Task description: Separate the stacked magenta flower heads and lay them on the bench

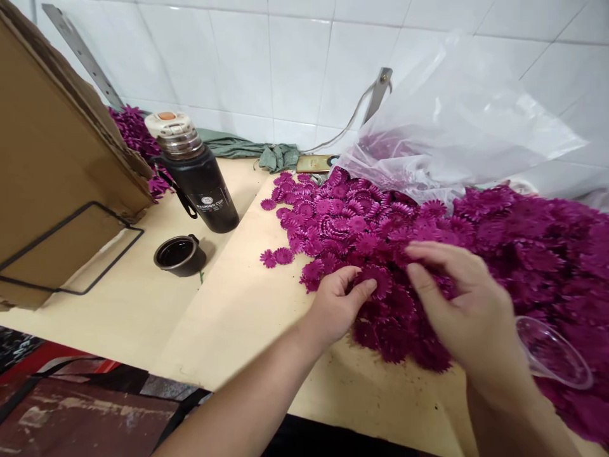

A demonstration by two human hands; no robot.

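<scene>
"White tiles (238,63) are covering the wall, and two metal brackets (378,95) are showing against it. What is standing on the pale table (204,336)?"

"One black bottle (204,190) is standing toward the left, and one dark cup (188,266) is sitting just in front of it. One cardboard box (57,146) is filling the far left, with one black wire frame (113,262) in front."

"And the hands?"

"Two are working. The left hand (335,308) is pinching one purple flower (381,279) between thumb and fingers, over the near-left part of the flower pile (342,219). The right hand (476,317) is hovering just beside it, thumb and fingertips standing slightly apart."

"How many flowers are lying there?"

"They are overlapping too closely for counting, one big pile spreading to the right edge. Two loose flowers (284,256) are lying together on its left side."

"What else?"

"One clear plastic bag (457,114) is draping over the back of the pile, one clear plastic cup (583,384) is resting by the right wrist, and one green cloth (280,157) is bunching along the wall. Beside the cloth, one small gold thing (311,164) is lying, perhaps a phone."
</scene>
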